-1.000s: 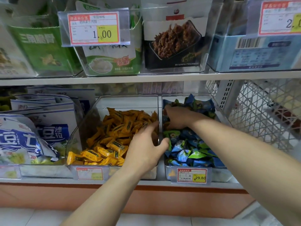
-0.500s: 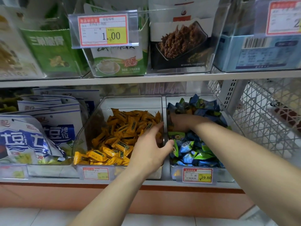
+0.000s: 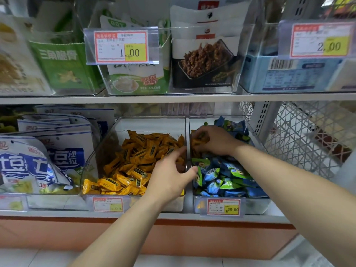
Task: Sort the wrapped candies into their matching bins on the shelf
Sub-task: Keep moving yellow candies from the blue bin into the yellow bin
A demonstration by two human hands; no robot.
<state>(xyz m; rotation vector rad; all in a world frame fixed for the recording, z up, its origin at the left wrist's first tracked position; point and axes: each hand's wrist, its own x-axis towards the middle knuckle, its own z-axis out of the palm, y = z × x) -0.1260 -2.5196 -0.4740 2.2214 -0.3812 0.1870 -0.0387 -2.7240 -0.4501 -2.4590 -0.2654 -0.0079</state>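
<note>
The handful of yellow candies (image 3: pixel 198 140) I am watching sits in the wrong place: at the back left corner of the right bin (image 3: pixel 254 205), on top of the blue and green candies (image 3: pixel 227 176) that fill it. The right hand (image 3: pixel 217 140) is over that handful, its fingers (image 3: pixel 204 132) curled down round the wrappers and gripping them. How many pieces it holds, I cannot tell.

Just beside, across the clear wall between the two, the left bin (image 3: pixel 92 164) holds the yellow candies (image 3: pixel 134 160), heaped higher toward the back. The left hand (image 3: pixel 169 174) lies over that bin's right end, palm down, fingers stretched forward and loose on the pile, thumb pointing across the dividing wall toward the blue wrappers. I see nothing gripped in it.

Both bins stand side by side on the lower shelf (image 3: pixel 134 215), the right one carrying a price tag (image 3: pixel 223 207) reading 29.80. Left of them lie white and blue snack bags (image 3: pixel 38 160). To the right is a white wire basket (image 3: pixel 298 135). The upper shelf (image 3: pixel 173 97) carries clear boxes of packaged snacks.
</note>
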